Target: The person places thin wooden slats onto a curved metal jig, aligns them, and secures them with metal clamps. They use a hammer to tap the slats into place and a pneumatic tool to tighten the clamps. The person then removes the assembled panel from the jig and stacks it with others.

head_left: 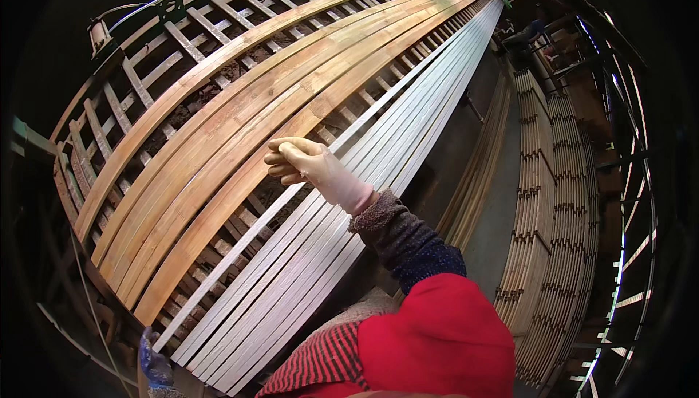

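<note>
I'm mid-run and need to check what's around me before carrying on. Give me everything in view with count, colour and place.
Wooden boards: about five, tan-brown, lying lengthwise on the rack
Separate strip: one, whitish, between the boards and the strip group
Strip group: about six, whitish, side by side, right of the separate strip
Slatted rack: one, brown-grey slats, under the boards
Loose lengths: several, brown, right of the strip group
Wood stacks: at least two, tan, far right
Background: too dim to itemise
Red garment: one, bottom centre
Left hand: one, blue glove, at the separate strip's near end
Right hand: one, cream glove, fingers curled, over the separate strip
</note>
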A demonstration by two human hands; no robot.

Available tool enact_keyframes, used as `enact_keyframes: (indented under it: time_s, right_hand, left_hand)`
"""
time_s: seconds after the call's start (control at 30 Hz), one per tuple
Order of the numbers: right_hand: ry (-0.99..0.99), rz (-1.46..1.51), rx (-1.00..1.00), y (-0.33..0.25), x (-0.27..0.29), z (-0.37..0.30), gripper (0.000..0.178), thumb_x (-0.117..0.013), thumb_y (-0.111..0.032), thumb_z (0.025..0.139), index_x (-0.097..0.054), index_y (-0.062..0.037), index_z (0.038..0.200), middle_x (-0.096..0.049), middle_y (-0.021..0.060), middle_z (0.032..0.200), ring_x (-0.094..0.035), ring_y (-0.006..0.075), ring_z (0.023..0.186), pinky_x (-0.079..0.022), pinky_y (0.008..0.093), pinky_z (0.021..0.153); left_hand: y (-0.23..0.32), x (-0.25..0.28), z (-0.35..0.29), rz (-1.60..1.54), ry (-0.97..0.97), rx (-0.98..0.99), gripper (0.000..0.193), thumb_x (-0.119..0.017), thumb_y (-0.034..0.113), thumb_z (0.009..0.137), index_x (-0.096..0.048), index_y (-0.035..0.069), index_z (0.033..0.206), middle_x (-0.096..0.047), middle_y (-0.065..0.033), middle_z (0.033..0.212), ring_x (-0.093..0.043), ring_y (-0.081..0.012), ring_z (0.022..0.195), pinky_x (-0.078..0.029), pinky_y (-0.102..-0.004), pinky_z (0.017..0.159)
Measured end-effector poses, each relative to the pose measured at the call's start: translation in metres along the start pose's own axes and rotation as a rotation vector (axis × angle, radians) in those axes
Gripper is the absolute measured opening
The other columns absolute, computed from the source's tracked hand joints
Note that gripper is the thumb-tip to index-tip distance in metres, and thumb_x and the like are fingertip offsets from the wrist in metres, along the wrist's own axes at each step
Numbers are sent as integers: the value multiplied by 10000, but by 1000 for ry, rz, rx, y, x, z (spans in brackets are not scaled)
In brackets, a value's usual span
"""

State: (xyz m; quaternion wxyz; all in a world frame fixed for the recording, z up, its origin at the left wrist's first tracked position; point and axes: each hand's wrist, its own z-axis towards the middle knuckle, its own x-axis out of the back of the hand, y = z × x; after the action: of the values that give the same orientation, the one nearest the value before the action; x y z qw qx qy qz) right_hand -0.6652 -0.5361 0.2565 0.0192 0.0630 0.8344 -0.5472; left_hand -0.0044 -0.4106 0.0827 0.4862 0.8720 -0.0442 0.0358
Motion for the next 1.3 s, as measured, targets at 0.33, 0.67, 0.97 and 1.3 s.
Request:
enact_keyframes:
  time_s: [0.33,0.67,0.97,1.3]
  right_hand:
    - [66,8,3,-5,3,-18,454,-404,-329,1069,-492,-14,1384,-645,101,1220,-654,179,1079,-547,313,943]
    - [-18,-931,213,24,6,14,409,-577,-243,965,-544,-38,1318,-647,106,1173,-621,205,1086,-516,337,925]
    - [-441,-1992,491,65,26,92,1057,-840,-354,691,-250,-202,1554,-313,120,1571,-305,330,1444,-246,536,1164]
    - [-542,-1896,828,91,-2,104,941,-806,-181,630,-403,-168,1479,-393,132,1515,-354,352,1409,-252,560,1155]
  left_hand:
    - [-62,25,48,-37,138,-74,184,-576,22,848,-599,55,1028,-555,-15,824,-532,-120,661,-463,-241,593]
    - [-118,40,58,-166,444,23,310,-655,308,914,-689,36,1060,-719,-94,914,-676,-212,826,-557,-314,766]
    - [28,-42,29,-257,334,419,796,-511,715,877,-397,241,1507,-655,-42,859,-417,-112,522,-244,-266,465]
    - [35,-57,41,-259,393,223,695,-682,445,913,-444,72,1448,-597,-144,1293,-575,-249,1177,-453,-385,1018]
